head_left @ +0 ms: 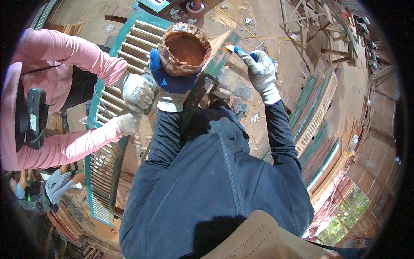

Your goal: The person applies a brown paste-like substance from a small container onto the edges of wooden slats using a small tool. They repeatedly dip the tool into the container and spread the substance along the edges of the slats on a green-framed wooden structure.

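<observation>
Pot: a round, crusted pot (184,48) with rust-orange paste inside sits at twelve o'clock in the head view, its mouth facing the camera.
Left hand: the left hand (172,84), in a blue-and-white work glove, has its grip clamped on the pot from below, at six o'clock of it.
Right hand: the right hand (261,71), gloved alike, is at three o'clock of the pot; its fingertips are pinched together on a small flat blade (229,48) whose tip rests against a paint-worn wooden slat (221,54).
Slat: it runs slantwise just beside the pot at three o'clock, green and orange in patches.
Shutter: a long green louvred shutter (113,129) lies at nine o'clock, running down toward seven.
Co-worker: a person in pink sleeves at nine o'clock has both gloved hands (137,93) on the shutter's louvres.
Stack: more green shutters (317,129) lean at four o'clock, well apart from the hands.
Floor: the dusty floor (280,26) carries wood scraps at one o'clock.
</observation>
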